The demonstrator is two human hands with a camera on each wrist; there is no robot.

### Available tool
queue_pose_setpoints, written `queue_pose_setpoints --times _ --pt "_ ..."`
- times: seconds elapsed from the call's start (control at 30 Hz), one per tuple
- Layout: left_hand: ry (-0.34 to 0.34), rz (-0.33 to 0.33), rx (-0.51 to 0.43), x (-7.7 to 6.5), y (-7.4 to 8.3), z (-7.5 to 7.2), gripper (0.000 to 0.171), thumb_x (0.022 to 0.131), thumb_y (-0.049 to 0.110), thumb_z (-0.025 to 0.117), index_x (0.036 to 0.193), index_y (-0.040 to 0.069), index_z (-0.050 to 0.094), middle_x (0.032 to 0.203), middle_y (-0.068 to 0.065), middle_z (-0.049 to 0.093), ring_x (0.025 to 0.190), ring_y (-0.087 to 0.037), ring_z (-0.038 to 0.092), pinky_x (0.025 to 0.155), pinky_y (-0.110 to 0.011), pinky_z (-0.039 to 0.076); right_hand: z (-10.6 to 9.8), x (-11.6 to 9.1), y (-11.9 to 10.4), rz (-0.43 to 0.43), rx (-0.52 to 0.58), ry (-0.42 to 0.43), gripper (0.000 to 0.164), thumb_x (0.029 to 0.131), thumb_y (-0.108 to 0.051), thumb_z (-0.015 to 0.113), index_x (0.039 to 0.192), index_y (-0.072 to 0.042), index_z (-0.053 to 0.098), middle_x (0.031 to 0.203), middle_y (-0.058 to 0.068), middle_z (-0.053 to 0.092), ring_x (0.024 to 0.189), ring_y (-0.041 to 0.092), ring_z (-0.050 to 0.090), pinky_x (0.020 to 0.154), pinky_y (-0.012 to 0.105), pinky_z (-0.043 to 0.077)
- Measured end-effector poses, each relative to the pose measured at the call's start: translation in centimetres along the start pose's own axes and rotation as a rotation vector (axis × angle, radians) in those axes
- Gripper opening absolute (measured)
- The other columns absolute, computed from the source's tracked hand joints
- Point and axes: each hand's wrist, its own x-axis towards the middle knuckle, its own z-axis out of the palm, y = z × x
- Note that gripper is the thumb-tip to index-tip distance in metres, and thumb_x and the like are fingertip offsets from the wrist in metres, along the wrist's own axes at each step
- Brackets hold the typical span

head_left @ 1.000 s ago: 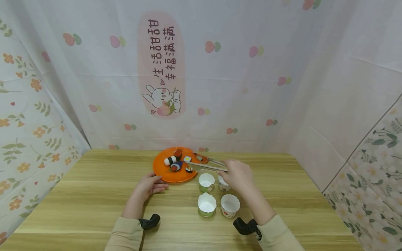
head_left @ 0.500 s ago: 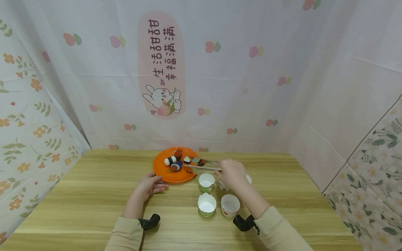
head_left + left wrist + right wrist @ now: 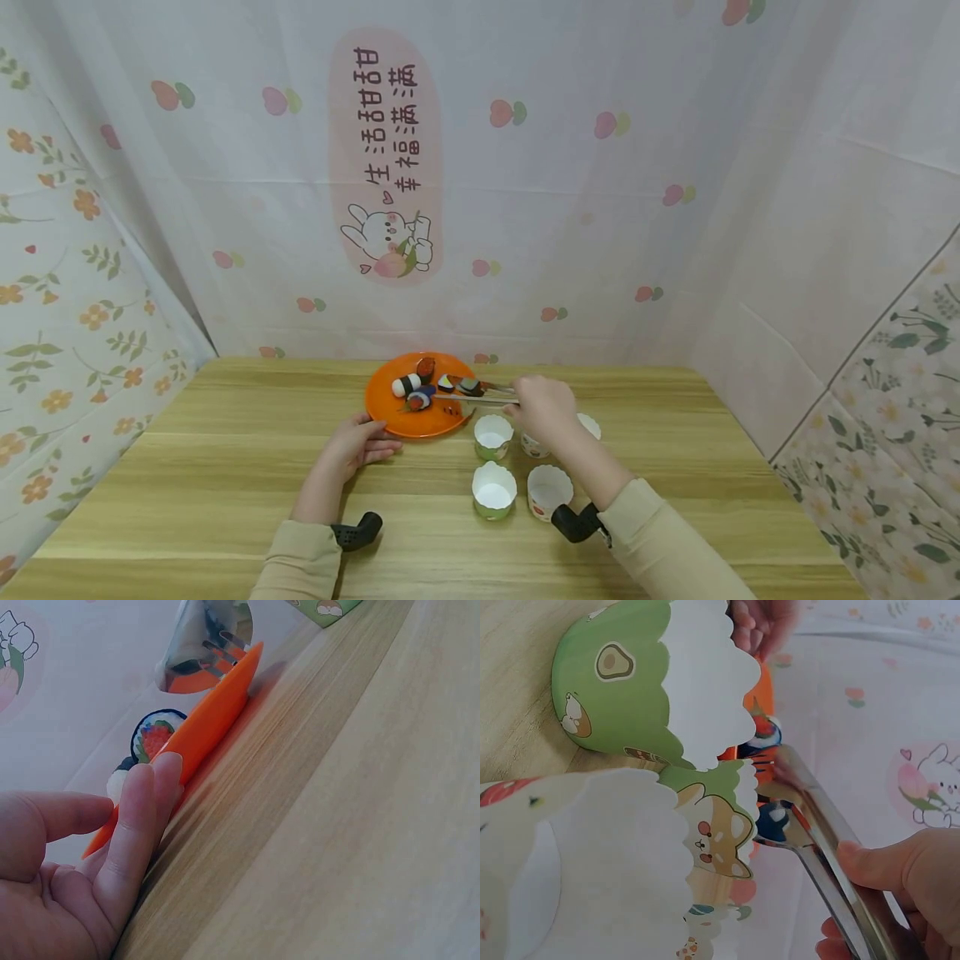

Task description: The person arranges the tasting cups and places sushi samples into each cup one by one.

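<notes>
My left hand (image 3: 358,443) pinches the near-left rim of an orange plate (image 3: 386,412), thumb above and fingers beneath in the left wrist view. On the plate lie toy sushi pieces: a white one with a dark band (image 3: 407,384), a red-topped one (image 3: 425,367), a roll with a red and green middle (image 3: 156,739), and a small white and yellow piece (image 3: 446,382). My right hand (image 3: 546,408) grips metal tongs (image 3: 821,806), which reach over the plate's right side. Their spread ends, one fork-like, lie around the small piece; contact cannot be told.
Several scallop-edged paper cups stand right of and nearer than the plate, including a green cup (image 3: 492,493), another green cup (image 3: 492,435) and a white patterned cup (image 3: 549,493). My right forearm passes over this group. A patterned cloth (image 3: 600,250) hangs behind the wooden table (image 3: 225,467).
My right hand has moved left, carrying the tongs farther over the plate towards the small white and yellow piece. A cup behind the hand has come into view. The left hand stays on the rim.
</notes>
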Motion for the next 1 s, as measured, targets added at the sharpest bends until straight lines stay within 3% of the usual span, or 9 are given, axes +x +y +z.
queue_pose_setpoints --times 0.13,0.6,1.0 --pt "0.001 -0.003 0.0 -0.07 -0.01 -0.01 0.039 0.103 0.007 0.04 0.136 -0.01 0.031 0.084 -0.015 0.065 0.073 -0.021 0.069 0.067 -0.032 0.058 0.21 0.17 -0.13 -0.005 -0.004 -0.014 0.033 0.081 -0.033 0.077 0.104 -0.009 0.072 0.085 0.002 0.069 0.053 0.01 0.05 0.041 0.025 0.038" --pt "-0.015 -0.005 -0.007 -0.14 -0.06 0.06 0.039 0.103 0.006 0.04 0.135 -0.011 0.03 0.085 -0.016 0.066 0.073 -0.022 0.069 0.066 -0.032 0.058 0.75 0.71 -0.61 0.005 -0.001 -0.04 0.022 0.082 -0.032 0.077 0.083 -0.011 0.069 0.06 -0.005 0.053 0.049 0.01 0.045 0.041 0.024 0.037" --pt "0.001 -0.007 -0.002 -0.12 -0.03 0.01 0.039 0.103 0.007 0.04 0.136 -0.011 0.03 0.085 -0.016 0.066 0.072 -0.021 0.069 0.066 -0.031 0.058 0.93 0.7 -0.94 -0.036 -0.034 0.018 0.021 0.08 -0.03 0.078 0.079 -0.011 0.07 0.058 -0.004 0.053 0.047 0.01 0.042 0.039 0.024 0.035"
